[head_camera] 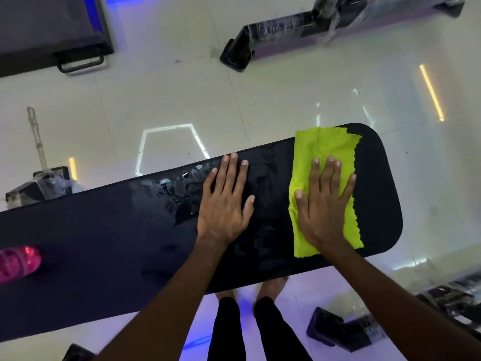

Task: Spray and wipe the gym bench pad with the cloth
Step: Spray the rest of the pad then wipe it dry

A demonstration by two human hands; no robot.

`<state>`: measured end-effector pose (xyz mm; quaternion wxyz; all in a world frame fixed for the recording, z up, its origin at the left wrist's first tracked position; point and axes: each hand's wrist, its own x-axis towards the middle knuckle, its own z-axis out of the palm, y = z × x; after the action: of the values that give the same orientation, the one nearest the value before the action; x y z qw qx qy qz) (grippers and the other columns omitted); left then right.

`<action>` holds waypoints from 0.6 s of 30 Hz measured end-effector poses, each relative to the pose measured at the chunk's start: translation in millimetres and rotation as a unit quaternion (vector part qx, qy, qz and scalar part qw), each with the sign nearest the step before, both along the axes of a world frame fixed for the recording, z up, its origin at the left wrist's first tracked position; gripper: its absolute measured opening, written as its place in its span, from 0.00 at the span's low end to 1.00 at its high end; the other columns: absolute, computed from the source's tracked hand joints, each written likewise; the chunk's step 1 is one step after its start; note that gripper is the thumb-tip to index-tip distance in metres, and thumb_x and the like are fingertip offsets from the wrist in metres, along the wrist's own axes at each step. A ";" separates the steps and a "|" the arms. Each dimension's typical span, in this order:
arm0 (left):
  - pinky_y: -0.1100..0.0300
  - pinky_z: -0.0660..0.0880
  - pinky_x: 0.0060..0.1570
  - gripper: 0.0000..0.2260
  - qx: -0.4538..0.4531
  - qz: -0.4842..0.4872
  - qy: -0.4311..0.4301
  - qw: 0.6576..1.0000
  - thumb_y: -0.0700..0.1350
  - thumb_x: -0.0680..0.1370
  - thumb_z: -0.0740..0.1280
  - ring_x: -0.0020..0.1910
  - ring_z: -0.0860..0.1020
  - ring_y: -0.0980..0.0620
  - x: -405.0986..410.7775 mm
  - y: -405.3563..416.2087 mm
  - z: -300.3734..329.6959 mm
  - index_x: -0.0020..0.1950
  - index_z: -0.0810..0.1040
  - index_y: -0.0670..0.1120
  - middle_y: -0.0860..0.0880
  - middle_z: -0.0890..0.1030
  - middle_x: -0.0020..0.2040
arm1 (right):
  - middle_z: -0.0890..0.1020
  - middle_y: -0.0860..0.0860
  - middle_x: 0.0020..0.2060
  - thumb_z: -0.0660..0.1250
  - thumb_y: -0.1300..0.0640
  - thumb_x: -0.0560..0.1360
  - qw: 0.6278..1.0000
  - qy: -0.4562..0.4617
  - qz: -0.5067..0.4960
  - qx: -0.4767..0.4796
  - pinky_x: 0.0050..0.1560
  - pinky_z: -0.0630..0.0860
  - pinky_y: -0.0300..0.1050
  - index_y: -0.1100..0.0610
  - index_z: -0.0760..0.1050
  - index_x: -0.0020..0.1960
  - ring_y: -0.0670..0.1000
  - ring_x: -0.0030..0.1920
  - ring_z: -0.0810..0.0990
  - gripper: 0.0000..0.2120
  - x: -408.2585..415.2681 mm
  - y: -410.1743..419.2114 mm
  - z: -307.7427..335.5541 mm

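Observation:
A long black bench pad [104, 246] runs across the view from the left edge to a rounded end at the right. Water drops and wet patches glisten on its middle, near the far edge. A lime-green cloth [320, 144] lies spread flat near the pad's right end. My right hand [322, 201] presses flat on the cloth, fingers spread. My left hand [225, 201] rests flat on the bare wet pad just left of the cloth, holding nothing. A pink translucent bottle [18, 263] lies on the pad at the far left.
Glossy white floor tiles surround the bench. Black wrapped frame feet stand at the top right [239, 53], the lower right [341, 332] and the left [39, 186]. Another dark padded bench [49, 29] sits at the top left. My legs [260, 332] stand below the pad.

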<state>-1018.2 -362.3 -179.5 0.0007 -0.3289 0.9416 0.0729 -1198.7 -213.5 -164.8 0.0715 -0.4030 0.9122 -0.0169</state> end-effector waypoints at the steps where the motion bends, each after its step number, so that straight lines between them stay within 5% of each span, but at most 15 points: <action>1: 0.45 0.52 0.83 0.33 -0.001 -0.001 0.003 1.000 0.58 0.85 0.52 0.86 0.47 0.46 0.3 -0.1 -0.8 0.87 0.48 0.46 0.43 0.47 0.87 | 0.48 0.63 0.86 0.44 0.41 0.86 1.000 -0.002 0.006 -0.008 0.83 0.42 0.70 0.61 0.48 0.86 0.64 0.86 0.45 0.35 -9.5 -7.3 0.9; 12: 0.45 0.52 0.83 0.32 -0.008 -0.002 0.019 1.000 0.58 0.85 0.52 0.86 0.48 0.46 1.4 -1.2 -2.2 0.86 0.49 0.46 0.43 0.49 0.87 | 0.46 0.61 0.86 0.42 0.40 0.87 0.990 -0.013 0.137 -0.009 0.84 0.48 0.67 0.60 0.44 0.86 0.61 0.87 0.44 0.35 -21.0 -58.5 -6.3; 18: 0.45 0.52 0.83 0.32 -0.003 0.003 0.016 1.000 0.57 0.85 0.52 0.86 0.48 0.46 0.5 0.0 -2.1 0.86 0.49 0.45 0.43 0.49 0.87 | 0.49 0.62 0.86 0.45 0.45 0.85 0.999 -0.017 -0.030 -0.014 0.84 0.49 0.67 0.62 0.47 0.86 0.63 0.86 0.46 0.35 2.1 -6.6 -2.9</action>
<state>-1017.6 -362.3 -181.7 -0.0153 -0.3302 0.9408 0.0751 -1196.7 -220.1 -167.7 0.0811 -0.3761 0.9222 -0.0391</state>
